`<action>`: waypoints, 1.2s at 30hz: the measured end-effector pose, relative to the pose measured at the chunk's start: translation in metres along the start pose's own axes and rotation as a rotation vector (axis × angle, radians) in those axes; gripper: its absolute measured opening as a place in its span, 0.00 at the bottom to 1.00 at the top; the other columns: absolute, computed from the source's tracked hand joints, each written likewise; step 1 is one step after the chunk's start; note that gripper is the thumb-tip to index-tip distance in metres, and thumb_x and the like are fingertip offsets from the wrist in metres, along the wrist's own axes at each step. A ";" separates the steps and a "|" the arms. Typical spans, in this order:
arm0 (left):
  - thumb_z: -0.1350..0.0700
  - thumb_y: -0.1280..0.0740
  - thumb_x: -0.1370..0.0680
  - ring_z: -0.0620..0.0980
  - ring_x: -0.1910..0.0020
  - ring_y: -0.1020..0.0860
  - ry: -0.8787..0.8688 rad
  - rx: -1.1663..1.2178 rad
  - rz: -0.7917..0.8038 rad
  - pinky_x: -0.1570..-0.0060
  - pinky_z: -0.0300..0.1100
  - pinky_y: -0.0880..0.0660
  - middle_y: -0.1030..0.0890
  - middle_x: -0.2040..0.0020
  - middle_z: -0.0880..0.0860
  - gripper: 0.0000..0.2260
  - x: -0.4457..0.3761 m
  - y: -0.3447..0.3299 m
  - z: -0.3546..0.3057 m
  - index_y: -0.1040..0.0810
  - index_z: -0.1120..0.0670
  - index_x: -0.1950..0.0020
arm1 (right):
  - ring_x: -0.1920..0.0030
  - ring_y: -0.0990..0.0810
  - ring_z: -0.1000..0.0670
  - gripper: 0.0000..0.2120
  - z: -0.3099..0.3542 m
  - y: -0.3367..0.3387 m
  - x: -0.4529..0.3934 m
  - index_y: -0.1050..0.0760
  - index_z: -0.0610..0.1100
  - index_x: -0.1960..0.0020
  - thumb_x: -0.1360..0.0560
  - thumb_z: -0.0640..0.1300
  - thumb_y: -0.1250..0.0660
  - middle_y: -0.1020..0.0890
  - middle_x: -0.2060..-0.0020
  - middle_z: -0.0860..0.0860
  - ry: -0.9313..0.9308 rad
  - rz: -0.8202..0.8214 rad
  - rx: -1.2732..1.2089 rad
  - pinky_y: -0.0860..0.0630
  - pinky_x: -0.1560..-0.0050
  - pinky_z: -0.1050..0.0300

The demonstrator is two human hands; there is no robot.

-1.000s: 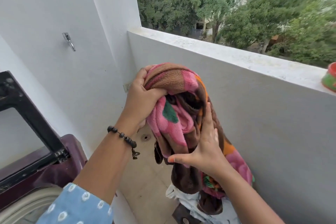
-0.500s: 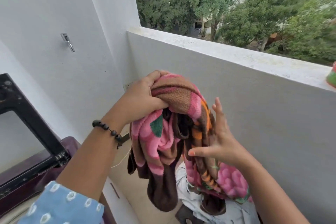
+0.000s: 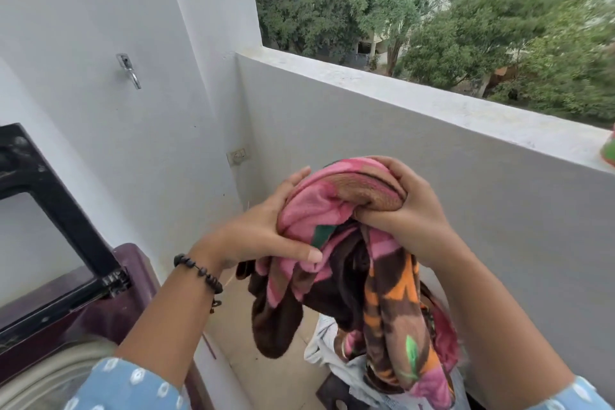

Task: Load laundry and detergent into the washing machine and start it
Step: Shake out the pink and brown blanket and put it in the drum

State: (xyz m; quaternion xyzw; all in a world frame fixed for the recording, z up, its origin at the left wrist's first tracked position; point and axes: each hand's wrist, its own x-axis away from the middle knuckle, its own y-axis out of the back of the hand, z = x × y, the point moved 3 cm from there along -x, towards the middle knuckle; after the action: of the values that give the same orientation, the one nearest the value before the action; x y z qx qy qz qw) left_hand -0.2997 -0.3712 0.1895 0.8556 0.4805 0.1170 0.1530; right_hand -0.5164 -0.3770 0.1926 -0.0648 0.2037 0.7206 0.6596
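A thick pink, brown and orange blanket [image 3: 376, 283] hangs bunched in mid-air at the centre of the head view. My left hand [image 3: 266, 230] grips its left fold, thumb pinching the cloth. My right hand [image 3: 402, 210] clutches the top of the bundle from the right. The top-loading washing machine [image 3: 126, 296] stands at lower left, with a maroon body, a raised black-framed lid [image 3: 50, 210] and a pale drum rim [image 3: 56, 373] showing. More laundry, pale cloth [image 3: 329, 346], lies in a heap below the blanket.
A grey parapet wall [image 3: 432, 156] runs along the right, with a green and red pot [image 3: 609, 153] on its ledge. A tap [image 3: 128, 70] and a wall socket [image 3: 237, 155] sit on the white wall. Tiled floor [image 3: 266, 376] shows between machine and laundry.
My right hand has gone from lying flat against the blanket to clutching its top. My left hand slid down to the left fold. The bundle sits a little lower and to the right.
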 end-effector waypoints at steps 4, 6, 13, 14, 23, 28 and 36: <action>0.59 0.18 0.36 0.42 0.32 0.27 0.078 0.077 -0.048 0.32 0.42 0.29 0.27 0.30 0.47 0.48 -0.005 -0.015 0.040 0.41 0.48 0.23 | 0.51 0.17 0.49 0.29 0.005 0.004 -0.005 0.23 0.50 0.44 0.44 0.41 0.24 0.17 0.51 0.49 -0.011 -0.108 -0.156 0.21 0.52 0.57; 0.55 0.17 0.36 0.41 0.40 0.21 0.143 0.108 -0.096 0.40 0.38 0.24 0.21 0.36 0.49 0.43 -0.009 -0.022 0.052 0.34 0.54 0.26 | 0.53 0.17 0.50 0.27 0.005 0.002 -0.006 0.23 0.49 0.44 0.43 0.39 0.24 0.16 0.53 0.49 -0.014 -0.160 -0.212 0.21 0.53 0.57; 0.76 0.41 0.24 0.43 0.65 0.17 0.128 0.495 -0.655 0.68 0.37 0.21 0.14 0.60 0.49 0.20 -0.020 -0.019 0.048 0.24 0.60 0.37 | 0.47 0.17 0.46 0.27 -0.016 0.000 0.003 0.24 0.49 0.40 0.38 0.37 0.25 0.17 0.47 0.46 -0.096 -0.084 -0.256 0.21 0.46 0.49; 0.76 0.43 0.23 0.45 0.64 0.17 0.103 0.595 -0.700 0.67 0.38 0.21 0.15 0.59 0.51 0.19 -0.021 -0.012 0.046 0.25 0.62 0.37 | 0.46 0.18 0.46 0.28 -0.019 0.001 0.005 0.24 0.50 0.39 0.38 0.37 0.24 0.17 0.46 0.47 -0.110 -0.042 -0.230 0.21 0.45 0.50; 0.65 0.42 0.20 0.53 0.64 0.17 0.058 1.211 -0.717 0.63 0.47 0.18 0.17 0.62 0.58 0.11 -0.027 -0.006 0.005 0.22 0.60 0.56 | 0.36 0.29 0.68 0.58 -0.040 -0.017 0.030 0.54 0.63 0.22 0.39 0.46 0.19 0.33 0.32 0.66 -0.273 0.275 -0.108 0.30 0.40 0.73; 0.60 0.42 0.18 0.52 0.64 0.17 0.009 1.386 -0.765 0.63 0.45 0.18 0.17 0.62 0.57 0.11 -0.027 -0.014 -0.013 0.22 0.60 0.55 | 0.29 0.35 0.62 0.68 -0.050 -0.041 0.044 0.65 0.53 0.22 0.42 0.49 0.17 0.36 0.29 0.61 -0.241 0.308 -0.030 0.38 0.31 0.72; 0.63 0.46 0.19 0.50 0.60 0.22 0.085 1.401 -0.775 0.57 0.39 0.24 0.19 0.56 0.57 0.13 -0.028 -0.055 -0.008 0.22 0.59 0.52 | 0.51 0.20 0.66 0.38 -0.051 -0.027 0.021 0.29 0.49 0.34 0.42 0.35 0.22 0.19 0.47 0.55 -0.171 -0.137 -0.158 0.25 0.54 0.72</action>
State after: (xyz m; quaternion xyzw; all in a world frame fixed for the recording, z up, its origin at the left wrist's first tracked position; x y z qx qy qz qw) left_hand -0.3599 -0.3668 0.1752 0.5199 0.7106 -0.2408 -0.4083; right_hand -0.5018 -0.3759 0.1334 -0.0686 0.0844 0.6904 0.7152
